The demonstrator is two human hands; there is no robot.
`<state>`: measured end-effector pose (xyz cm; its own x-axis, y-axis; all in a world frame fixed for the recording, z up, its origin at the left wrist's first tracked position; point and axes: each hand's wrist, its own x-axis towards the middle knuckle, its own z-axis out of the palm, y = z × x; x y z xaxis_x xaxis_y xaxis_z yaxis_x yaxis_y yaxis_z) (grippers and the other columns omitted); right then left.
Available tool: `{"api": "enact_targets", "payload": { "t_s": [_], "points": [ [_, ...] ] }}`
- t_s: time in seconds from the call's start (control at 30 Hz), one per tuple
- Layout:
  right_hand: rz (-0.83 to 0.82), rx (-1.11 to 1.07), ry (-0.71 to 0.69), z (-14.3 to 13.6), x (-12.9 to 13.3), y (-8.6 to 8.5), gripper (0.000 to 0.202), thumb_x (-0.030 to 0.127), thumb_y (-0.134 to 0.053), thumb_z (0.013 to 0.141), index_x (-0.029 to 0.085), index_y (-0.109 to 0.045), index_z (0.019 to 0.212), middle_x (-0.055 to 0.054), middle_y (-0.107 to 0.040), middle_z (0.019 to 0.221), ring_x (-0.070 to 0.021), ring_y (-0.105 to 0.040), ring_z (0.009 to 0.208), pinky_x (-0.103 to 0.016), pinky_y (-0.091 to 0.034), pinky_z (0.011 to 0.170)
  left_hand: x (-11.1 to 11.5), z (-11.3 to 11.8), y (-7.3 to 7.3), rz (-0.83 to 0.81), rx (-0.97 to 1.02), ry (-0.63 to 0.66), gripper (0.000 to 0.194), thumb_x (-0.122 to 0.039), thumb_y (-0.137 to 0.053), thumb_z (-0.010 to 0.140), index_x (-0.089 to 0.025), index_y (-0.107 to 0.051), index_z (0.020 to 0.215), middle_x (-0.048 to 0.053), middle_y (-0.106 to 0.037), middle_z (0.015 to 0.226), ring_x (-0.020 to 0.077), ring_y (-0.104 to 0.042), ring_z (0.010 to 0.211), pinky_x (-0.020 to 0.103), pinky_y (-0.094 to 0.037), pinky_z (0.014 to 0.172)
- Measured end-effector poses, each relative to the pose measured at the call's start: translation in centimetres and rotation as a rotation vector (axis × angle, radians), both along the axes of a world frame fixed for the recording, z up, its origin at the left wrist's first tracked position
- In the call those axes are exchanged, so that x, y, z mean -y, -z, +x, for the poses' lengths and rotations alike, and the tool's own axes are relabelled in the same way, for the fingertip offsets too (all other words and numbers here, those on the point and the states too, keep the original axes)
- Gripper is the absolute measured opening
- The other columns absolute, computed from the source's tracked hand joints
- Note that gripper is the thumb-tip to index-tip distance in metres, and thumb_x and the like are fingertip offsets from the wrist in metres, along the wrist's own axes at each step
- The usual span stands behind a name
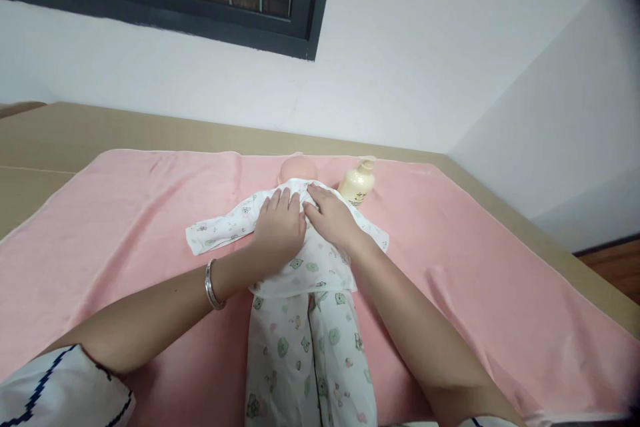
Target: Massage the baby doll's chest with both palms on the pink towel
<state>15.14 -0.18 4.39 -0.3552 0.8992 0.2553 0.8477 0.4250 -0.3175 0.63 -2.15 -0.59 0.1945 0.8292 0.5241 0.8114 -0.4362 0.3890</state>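
Observation:
A baby doll point(299, 168) lies stretched out with its head toward the wall; I cannot tell from its smooth head whether it is face up or face down. It wears a white printed top point(320, 267) and matching trousers point(283, 353), sleeves spread to both sides. My left hand point(281, 230) rests flat on the left part of the top, fingers extended. Beside it, my right hand point(333, 217) lies flat on the upper right part, thumb close to the left hand. Neither hand grips anything. A cream pump bottle point(357, 183) stands just beyond the right hand.
A pink blanket point(165, 213) with some creases lies under the doll, over a tan surface point(125, 127). Behind it rises a white wall point(390, 67) with a dark-framed, barred window point(305, 33). Another wall meets it at the right.

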Motion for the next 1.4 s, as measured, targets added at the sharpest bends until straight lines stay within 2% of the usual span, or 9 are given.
{"api": "enact_targets", "payload": {
  "t_s": [0.17, 0.3, 0.43, 0.6, 0.77, 0.87, 1.03, 1.2, 1.4],
  "points": [
    [0.074, 0.096, 0.152, -1.6, 1.9, 0.4, 0.041, 0.024, -0.037, 0.100, 0.009, -0.064, 0.126, -0.017, -0.063, 0.135, -0.0280, -0.054, 0.130, -0.039, -0.039, 0.112, -1.9, -1.5, -1.3, -0.094, 0.030, 0.093, 0.042, -0.028, -0.041, 0.092, -0.013, -0.061, 0.126, 0.018, -0.062, 0.136, 0.0334, -0.053, 0.131, 0.051, -0.038, 0.114],
    [0.122, 0.175, 0.129, -2.7, 3.4, 0.5, 0.041, 0.026, -0.036, 0.101, 0.008, -0.066, 0.123, -0.019, -0.065, 0.131, -0.0303, -0.054, 0.131, -0.041, -0.040, 0.112, -3.2, -2.3, -1.6, -0.179, 0.063, 0.094, 0.041, -0.029, -0.038, 0.093, -0.014, -0.063, 0.122, 0.016, -0.066, 0.128, 0.0309, -0.058, 0.124, 0.049, -0.041, 0.111],
    [0.006, 0.100, 0.128, -1.5, 2.3, -0.3, 0.042, 0.027, -0.034, 0.102, 0.011, -0.064, 0.127, -0.016, -0.061, 0.138, -0.0285, -0.052, 0.135, -0.040, -0.042, 0.111, -1.7, -1.4, -0.7, -0.101, 0.001, 0.011, 0.049, -0.031, -0.036, 0.094, -0.006, -0.056, 0.132, 0.023, -0.059, 0.137, 0.0375, -0.049, 0.134, 0.057, -0.035, 0.114],
    [-0.078, 0.049, 0.100, -0.3, 0.4, 0.0, 0.051, 0.031, -0.035, 0.103, 0.006, -0.049, 0.144, -0.016, -0.046, 0.153, -0.0278, -0.038, 0.146, -0.040, -0.031, 0.119, -0.2, -0.7, -1.1, -0.031, -0.066, 0.113, 0.048, -0.023, -0.036, 0.092, -0.001, -0.057, 0.129, 0.026, -0.057, 0.137, 0.0361, -0.046, 0.137, 0.053, -0.032, 0.118],
    [-0.028, 0.140, 0.149, -1.8, 2.5, -0.5, 0.045, 0.026, -0.033, 0.103, 0.004, -0.057, 0.135, -0.019, -0.055, 0.145, -0.0288, -0.044, 0.141, -0.039, -0.033, 0.117, -2.1, -2.0, -2.9, -0.235, -0.012, 0.150, 0.040, -0.028, -0.038, 0.094, -0.013, -0.063, 0.122, 0.016, -0.063, 0.134, 0.0304, -0.053, 0.131, 0.049, -0.040, 0.113],
    [-0.044, 0.214, 0.106, -2.3, 3.9, -1.6, 0.040, 0.022, -0.034, 0.102, 0.005, -0.061, 0.127, -0.020, -0.060, 0.138, -0.0269, -0.050, 0.136, -0.035, -0.036, 0.114, -2.8, -2.4, -3.0, -0.286, -0.089, 0.107, 0.045, -0.030, -0.033, 0.097, -0.011, -0.057, 0.130, 0.016, -0.060, 0.138, 0.0304, -0.051, 0.133, 0.050, -0.040, 0.113],
    [-0.118, 0.097, 0.097, -1.1, 2.6, -1.8, 0.039, 0.026, -0.033, 0.104, 0.012, -0.062, 0.125, -0.017, -0.057, 0.142, -0.0266, -0.052, 0.134, -0.037, -0.041, 0.109, -0.7, -1.2, -1.9, -0.174, -0.224, 0.009, 0.053, -0.029, -0.030, 0.099, -0.001, -0.046, 0.141, 0.025, -0.050, 0.147, 0.0356, -0.040, 0.142, 0.054, -0.035, 0.115],
    [-0.106, 0.072, 0.105, -0.6, 0.8, -0.5, 0.044, 0.026, -0.034, 0.103, 0.005, -0.054, 0.137, -0.019, -0.046, 0.153, -0.0274, -0.038, 0.145, -0.040, -0.031, 0.117, 0.9, -0.5, -2.1, -0.113, -0.261, 0.084, 0.052, -0.020, -0.031, 0.096, 0.004, -0.048, 0.139, 0.027, -0.049, 0.147, 0.0359, -0.037, 0.145, 0.054, -0.033, 0.118],
    [-0.020, 0.177, 0.148, -2.3, 3.2, -1.4, 0.038, 0.023, -0.033, 0.103, 0.007, -0.066, 0.116, -0.020, -0.065, 0.129, -0.0277, -0.055, 0.129, -0.035, -0.037, 0.110, -1.2, -1.4, -2.9, -0.271, -0.159, 0.077, 0.053, -0.028, -0.026, 0.100, -0.004, -0.048, 0.141, 0.021, -0.049, 0.150, 0.0339, -0.038, 0.145, 0.055, -0.034, 0.117]
  ]
}}
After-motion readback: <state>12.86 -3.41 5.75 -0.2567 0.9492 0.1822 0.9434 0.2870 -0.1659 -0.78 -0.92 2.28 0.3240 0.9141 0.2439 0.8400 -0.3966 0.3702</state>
